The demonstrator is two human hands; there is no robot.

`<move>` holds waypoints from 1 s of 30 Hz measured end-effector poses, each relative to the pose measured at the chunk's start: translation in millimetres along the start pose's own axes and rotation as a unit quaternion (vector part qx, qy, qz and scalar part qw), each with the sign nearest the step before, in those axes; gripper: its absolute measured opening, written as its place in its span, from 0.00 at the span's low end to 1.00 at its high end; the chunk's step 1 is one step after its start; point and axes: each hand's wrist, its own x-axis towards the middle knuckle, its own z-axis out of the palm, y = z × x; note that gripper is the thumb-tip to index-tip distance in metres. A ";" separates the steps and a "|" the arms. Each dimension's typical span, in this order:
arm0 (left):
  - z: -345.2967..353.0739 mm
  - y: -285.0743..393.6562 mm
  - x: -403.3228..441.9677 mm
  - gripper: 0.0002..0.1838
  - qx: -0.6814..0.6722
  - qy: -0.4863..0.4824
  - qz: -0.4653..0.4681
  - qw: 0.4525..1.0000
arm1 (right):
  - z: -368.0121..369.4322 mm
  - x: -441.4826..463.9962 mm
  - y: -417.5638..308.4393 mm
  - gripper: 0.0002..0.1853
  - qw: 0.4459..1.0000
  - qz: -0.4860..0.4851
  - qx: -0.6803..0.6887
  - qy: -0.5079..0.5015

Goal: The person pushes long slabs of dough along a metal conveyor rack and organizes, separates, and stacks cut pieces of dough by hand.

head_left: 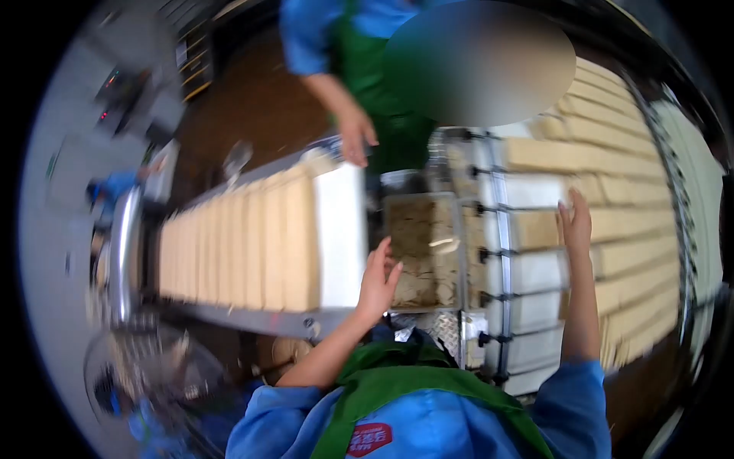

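My left hand (377,284) hangs over the near left edge of a rectangular tray (456,252) with pale, flaky pieces in it. Its fingers are spread and hold nothing. My right hand (577,222) reaches over the right-hand conveyor, fingers apart, above or against the ends of the long pale tan strips (634,222). Whether its fingertips touch a strip I cannot tell. These flat strips look like dough or wafer and lie side by side in lanes. Another row of tan strips (252,245) lies crosswise on the left conveyor, beside its bare white belt (342,237).
A metal bar (502,252) with black lane dividers crosses the right conveyor. Opposite me stands a co-worker in a green apron (371,84), one hand (353,134) near the left belt's far edge. A shiny roller (126,252) ends the left conveyor. Other people work at far left.
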 end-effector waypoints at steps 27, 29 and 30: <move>-171.8 -151.8 -84.2 0.48 -0.076 0.336 -0.246 0.906 | 364.1 -16.6 -550.8 0.27 0.833 -0.403 -0.017 -0.378; -175.1 -156.3 -80.1 0.46 -0.116 0.314 -0.247 0.910 | 386.3 2.9 -539.3 0.26 0.852 -0.412 -0.007 -0.323; -178.0 -155.6 -80.1 0.46 -0.110 0.299 -0.259 0.912 | 399.1 7.1 -533.4 0.26 0.850 -0.414 -0.006 -0.325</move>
